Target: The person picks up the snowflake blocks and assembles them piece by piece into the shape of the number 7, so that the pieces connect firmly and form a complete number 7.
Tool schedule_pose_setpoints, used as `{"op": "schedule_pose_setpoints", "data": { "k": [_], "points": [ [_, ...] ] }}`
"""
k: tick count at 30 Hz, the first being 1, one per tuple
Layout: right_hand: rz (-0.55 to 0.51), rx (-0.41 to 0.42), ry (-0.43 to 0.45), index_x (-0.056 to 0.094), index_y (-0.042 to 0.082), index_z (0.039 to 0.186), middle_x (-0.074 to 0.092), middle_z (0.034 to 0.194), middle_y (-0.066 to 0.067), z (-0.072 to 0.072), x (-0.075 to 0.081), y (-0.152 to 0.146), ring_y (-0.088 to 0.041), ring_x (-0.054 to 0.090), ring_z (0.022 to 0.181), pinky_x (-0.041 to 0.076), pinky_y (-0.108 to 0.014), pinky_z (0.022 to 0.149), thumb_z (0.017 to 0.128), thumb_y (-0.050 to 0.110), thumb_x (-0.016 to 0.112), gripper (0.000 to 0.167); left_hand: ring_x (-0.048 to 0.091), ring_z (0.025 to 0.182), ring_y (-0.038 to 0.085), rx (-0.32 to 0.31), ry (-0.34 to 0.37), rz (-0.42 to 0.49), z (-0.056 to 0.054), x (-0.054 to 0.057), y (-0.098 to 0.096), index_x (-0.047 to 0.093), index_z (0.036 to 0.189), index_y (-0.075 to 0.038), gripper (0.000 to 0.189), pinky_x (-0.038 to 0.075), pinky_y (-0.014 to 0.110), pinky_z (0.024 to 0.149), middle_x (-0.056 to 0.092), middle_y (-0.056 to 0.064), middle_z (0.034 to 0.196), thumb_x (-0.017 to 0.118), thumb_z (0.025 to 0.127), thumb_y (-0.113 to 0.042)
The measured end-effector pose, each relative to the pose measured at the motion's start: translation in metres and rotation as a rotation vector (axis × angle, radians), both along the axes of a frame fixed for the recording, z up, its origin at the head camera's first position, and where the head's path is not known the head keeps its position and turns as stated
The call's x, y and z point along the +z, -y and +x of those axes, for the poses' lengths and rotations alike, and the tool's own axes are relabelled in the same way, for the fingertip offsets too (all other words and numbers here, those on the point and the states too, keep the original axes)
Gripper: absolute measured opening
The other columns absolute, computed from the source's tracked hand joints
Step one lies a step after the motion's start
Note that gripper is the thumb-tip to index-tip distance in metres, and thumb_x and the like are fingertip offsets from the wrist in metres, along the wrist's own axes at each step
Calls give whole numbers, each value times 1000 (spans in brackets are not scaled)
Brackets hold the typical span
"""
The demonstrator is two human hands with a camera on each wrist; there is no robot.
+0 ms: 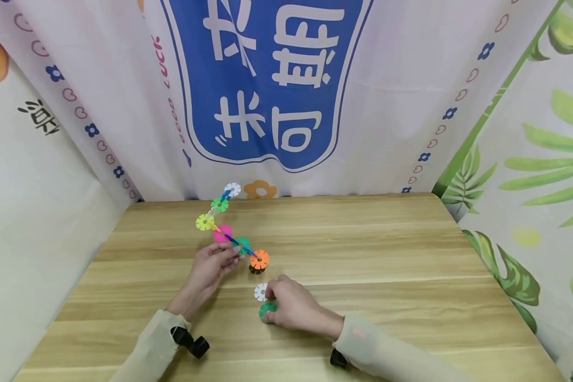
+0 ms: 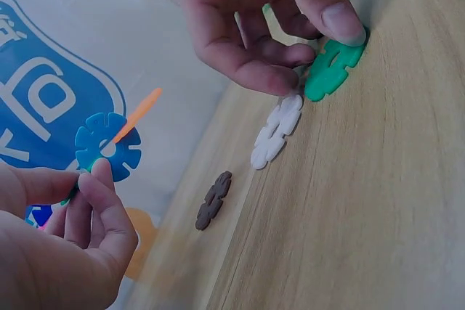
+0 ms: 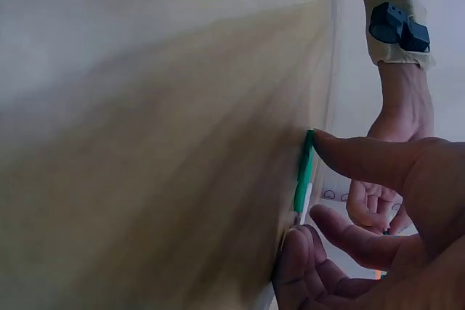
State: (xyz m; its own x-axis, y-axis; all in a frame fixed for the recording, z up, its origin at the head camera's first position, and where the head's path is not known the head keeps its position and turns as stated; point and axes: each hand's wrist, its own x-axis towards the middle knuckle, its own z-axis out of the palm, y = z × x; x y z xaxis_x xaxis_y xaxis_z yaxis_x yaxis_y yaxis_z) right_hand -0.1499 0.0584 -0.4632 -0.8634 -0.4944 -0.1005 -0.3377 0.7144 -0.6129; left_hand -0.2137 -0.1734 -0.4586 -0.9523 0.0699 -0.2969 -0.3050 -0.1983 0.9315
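Observation:
My left hand pinches a green interlocking disc in a chain of notched plastic discs. The chain runs from a white disc through green, a yellow disc and a pink disc to an orange disc. In the left wrist view, a blue disc faces the camera with the orange one slotted edge-on. Over the table, my right hand holds a loose green disc between thumb and fingertip at its edges. The disc still lies flat. Beside those fingers lies a loose white disc.
A dark brown disc lies in line beyond the loose white one. The wooden table ends against a printed curtain at the back. Each sleeve carries a black wrist camera.

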Motion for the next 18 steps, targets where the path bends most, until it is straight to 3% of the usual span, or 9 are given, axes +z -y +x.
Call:
{"op": "schedule_pose_setpoints", "data": {
  "k": [6, 13, 18],
  "points": [
    [30, 24, 2, 71, 12, 96, 62, 84, 7, -2, 1, 3, -4, 50, 74, 45, -18, 66, 79, 22, 92, 28, 75, 98, 16, -3, -1, 17, -1, -1, 1, 60, 113, -5, 14, 63, 24, 92, 74, -1, 100, 67, 101, -5],
    [28, 18, 35, 70, 13, 93, 61, 80, 8, -2, 3, 2, -4, 51, 72, 45, -18, 64, 74, 20, 95, 31, 75, 92, 13, 2, -1, 26, -2, -1, -2, 63, 109, -7, 10, 64, 24, 91, 74, -1, 98, 67, 101, -3],
    [-15, 22, 91, 73, 11, 87, 62, 74, 9, -1, 7, 0, -3, 52, 66, 47, -17, 60, 76, 14, 93, 23, 75, 93, 14, -4, 8, 23, -2, -3, -8, 62, 113, -5, 14, 64, 24, 91, 75, 0, 99, 67, 100, -3]
  ]
}}
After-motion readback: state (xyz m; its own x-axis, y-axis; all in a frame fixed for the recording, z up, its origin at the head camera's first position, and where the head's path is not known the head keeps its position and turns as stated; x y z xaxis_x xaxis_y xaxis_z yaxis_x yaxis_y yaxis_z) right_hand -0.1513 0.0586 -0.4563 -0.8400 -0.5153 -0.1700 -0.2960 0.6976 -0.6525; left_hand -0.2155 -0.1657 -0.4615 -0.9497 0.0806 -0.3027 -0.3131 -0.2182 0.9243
